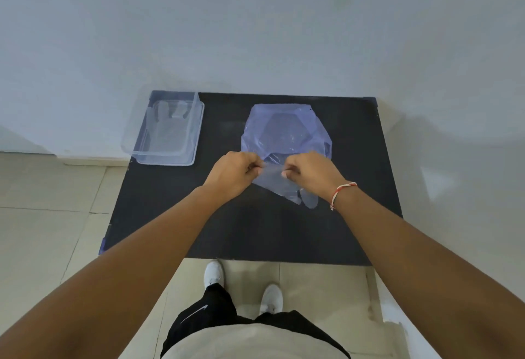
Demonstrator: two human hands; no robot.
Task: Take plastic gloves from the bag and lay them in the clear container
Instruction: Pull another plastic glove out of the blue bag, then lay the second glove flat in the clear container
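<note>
Head view. A black table (255, 231) stands against a pale wall, over a tiled floor. The person stands at its near edge, both bare forearms extended over the surface.

Left hand (235, 172): fingers curled closed, pinching the left end of a thin, clear plastic glove (272, 181). Right hand (309, 172): fingers curled closed, pinching the right end of the same glove edge. The two hands sit near each other, level, with a short stretch of glove film taut between them. The remainder of the glove hangs below and toward the right hand; its finger lobes lie just under the right wrist, close to the table surface. Contact with the table cannot be determined.

A red-and-white thread bracelet (341, 192) encircles the right wrist.

The bag (284, 131), translucent blue-violet plastic, rests on the table directly beyond the hands, its mouth open upward. Its near edge lies just behind the held glove; whether the two touch cannot be determined.

The clear container (167, 157) sits at the far left corner of the table, well apart from both hands and to the left of the bag. It is rectangular and open-topped. At least one glove is laid flat inside (167, 123), fingers pointing toward the wall.
</note>
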